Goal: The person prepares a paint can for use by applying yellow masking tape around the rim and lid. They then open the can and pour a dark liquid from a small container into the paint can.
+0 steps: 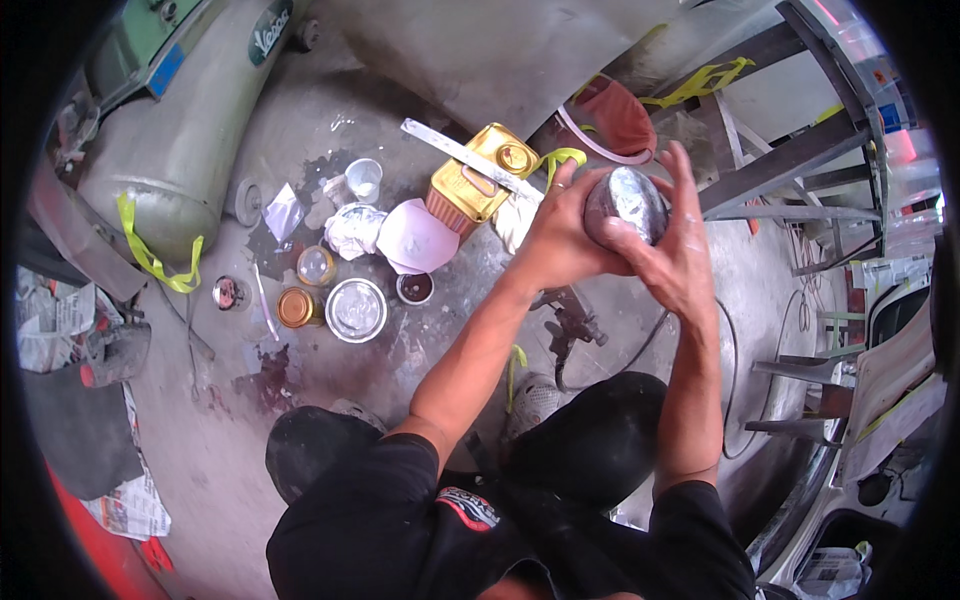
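Floor [190, 430]: bare grey, concrete-looking, scuffed, with dark stains [270, 385] left of centre and wet-looking patches farther off. Far left: big grey-green tank [180, 140] lying on its side, green machine housing [125, 40] at its far end. Left edge: crumpled newspaper [50, 310], then a dark flat sheet [75, 430] over more paper; glossy red surface [75, 530] at the near-left corner. Far side: large dull-grey panel [450, 50] closing off the view. Far right: dark metal frame [790, 170], clear plastic wrap [910, 150] behind it. Right: black cable [733, 370] looping on the floor, pale panels [890, 390] at the edge. Light's whitish, brightest on the floor to the right.
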Tool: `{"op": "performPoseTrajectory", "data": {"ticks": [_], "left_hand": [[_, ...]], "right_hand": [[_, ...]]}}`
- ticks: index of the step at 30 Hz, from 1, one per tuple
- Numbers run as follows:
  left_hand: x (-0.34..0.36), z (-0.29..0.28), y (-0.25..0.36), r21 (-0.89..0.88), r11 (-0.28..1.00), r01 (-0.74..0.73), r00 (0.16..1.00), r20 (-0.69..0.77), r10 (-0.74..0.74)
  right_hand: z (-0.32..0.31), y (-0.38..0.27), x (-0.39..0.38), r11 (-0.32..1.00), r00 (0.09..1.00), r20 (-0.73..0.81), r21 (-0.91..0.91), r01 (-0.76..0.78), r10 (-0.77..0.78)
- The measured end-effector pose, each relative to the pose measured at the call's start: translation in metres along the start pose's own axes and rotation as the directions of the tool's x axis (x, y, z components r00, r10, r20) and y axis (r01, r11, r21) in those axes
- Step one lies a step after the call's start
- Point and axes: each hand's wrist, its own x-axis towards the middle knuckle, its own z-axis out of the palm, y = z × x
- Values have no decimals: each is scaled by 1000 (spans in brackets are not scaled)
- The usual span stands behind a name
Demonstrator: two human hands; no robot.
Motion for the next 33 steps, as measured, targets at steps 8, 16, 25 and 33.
{"op": "performPoseTrajectory", "data": {"ticks": [8,16,25,33], "left_hand": [[-9,31,-6,-14,996,87,993,-74,-88],[-40,98,-6,-156,987,-30,1000,1,31],[-35,91,12,11,979,-201,959,206,195],[-1,21,79,111,936,-334,941,94,325]], "right_hand": [[-78,8,-44,859,651,567,-407,-311,504],[-24,90,-141,779,629,574,-26,-627,525],[-28,79,-154,793,669,494,-71,-605,555],[-24,99,-158,838,673,516,-198,-509,530]]}}
